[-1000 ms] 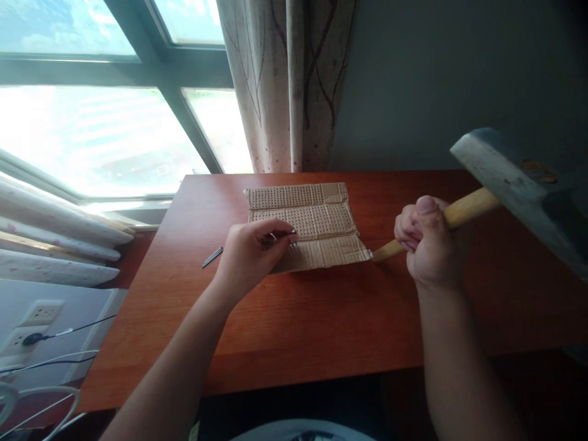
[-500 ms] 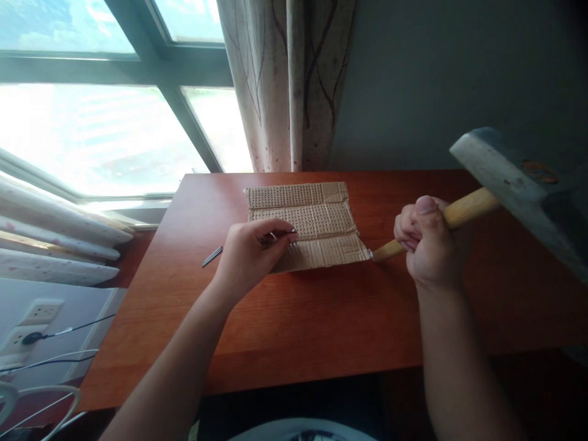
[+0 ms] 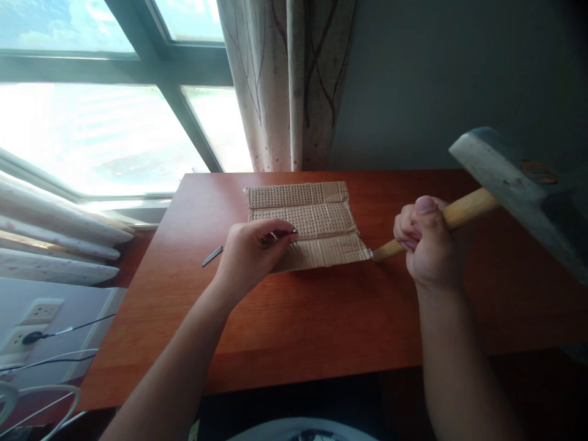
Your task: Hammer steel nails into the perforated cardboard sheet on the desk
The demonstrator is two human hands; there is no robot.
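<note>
A brown cardboard sheet (image 3: 312, 220) full of small punched holes lies flat on the reddish wooden table (image 3: 321, 318). My left hand (image 3: 250, 254) rests at the sheet's near left corner, fingers pinched on what look like nails. My right hand (image 3: 425, 242) is closed round the wooden handle of a hammer (image 3: 514, 184), whose grey metal head is raised to the right, above the table. The handle's end points toward the sheet's right corner.
A loose nail (image 3: 212, 256) lies on the table left of my left hand. A window and a patterned curtain (image 3: 289, 86) stand behind the table. Wall sockets with cables (image 3: 32, 334) are at lower left, folded fabric (image 3: 55, 245) beside them.
</note>
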